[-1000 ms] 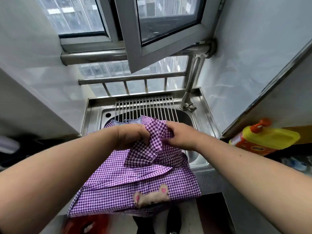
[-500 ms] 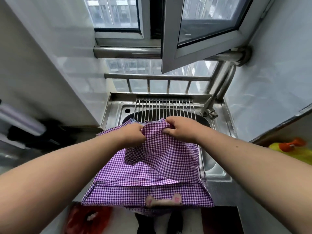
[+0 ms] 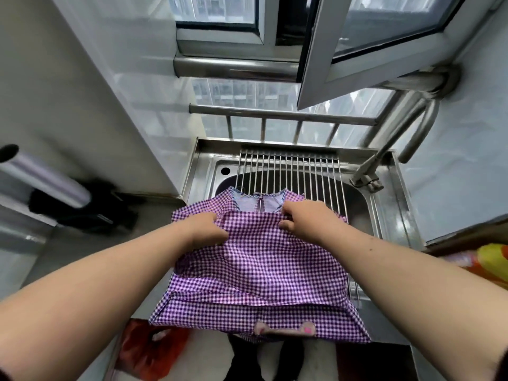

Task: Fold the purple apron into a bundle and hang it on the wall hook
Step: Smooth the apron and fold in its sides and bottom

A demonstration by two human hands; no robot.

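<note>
The purple checked apron (image 3: 261, 270) lies spread over the front of the steel sink, partly folded, with its blue-lined neckline at the far edge and a pink animal patch near the front hem. My left hand (image 3: 204, 229) grips the folded top layer at its far left corner. My right hand (image 3: 305, 218) pinches the same fold at its far right corner. Both hands hold the fold edge taut between them. No wall hook is visible in the head view.
A steel sink (image 3: 209, 171) with a wire drying rack (image 3: 297, 174) sits under an open window (image 3: 371, 42); the tap (image 3: 368, 174) is at the right. A yellow and orange bottle (image 3: 492, 259) is at right, a red bag (image 3: 148, 350) on the floor, dark items (image 3: 82, 207) at left.
The hands have moved apart, spreading the bunched top layer into a flat fold across the apron. The neckline now shows at the far edge. The camera has shifted rightward and down.
</note>
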